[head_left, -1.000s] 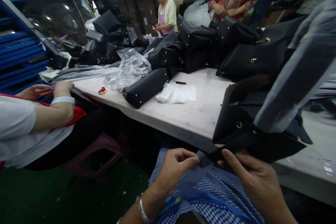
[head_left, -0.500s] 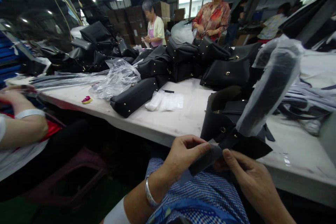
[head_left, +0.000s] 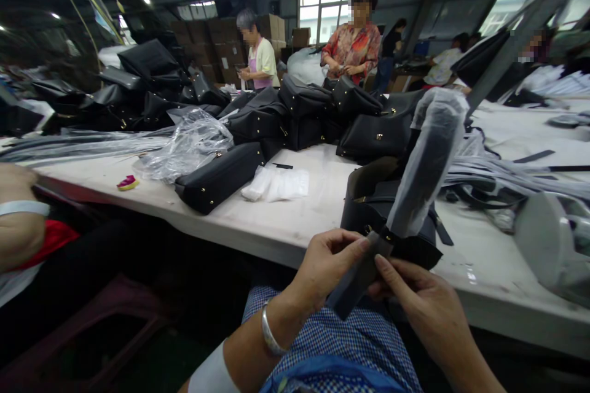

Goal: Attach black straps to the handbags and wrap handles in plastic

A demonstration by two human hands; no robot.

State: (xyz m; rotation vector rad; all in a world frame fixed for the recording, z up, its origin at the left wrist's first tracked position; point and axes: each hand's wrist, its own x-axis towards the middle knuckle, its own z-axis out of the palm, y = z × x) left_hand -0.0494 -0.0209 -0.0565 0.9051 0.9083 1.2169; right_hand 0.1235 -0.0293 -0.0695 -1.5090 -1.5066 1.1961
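Observation:
A black handbag (head_left: 369, 206) sits at the table edge right in front of me. Its black strap, wrapped in clear plastic (head_left: 421, 175), arches up from the bag and bends over at the top. Below the bag's side, a flat black strap end (head_left: 350, 291) in a clear sleeve hangs over my lap. My left hand (head_left: 329, 264) pinches the sleeved strap end between thumb and fingers, close to the bag. From the other side, my right hand (head_left: 410, 288) is closed on the same piece, thumb on top. Its other fingertips are partly hidden behind the strap.
Black handbags (head_left: 308, 104) are heaped along the table (head_left: 295, 227). Crumpled clear plastic (head_left: 188, 144), white packets (head_left: 279, 184) and a pink-and-yellow item (head_left: 128, 182) lie leftward. A grey-white tape dispenser-like object (head_left: 548, 239) stands right. Co-workers are behind the table; another person's arm (head_left: 21, 221) is at left.
The view has swung right, so things appear further left. The strap end in my hands now hangs more steeply. Both hands keep their hold.

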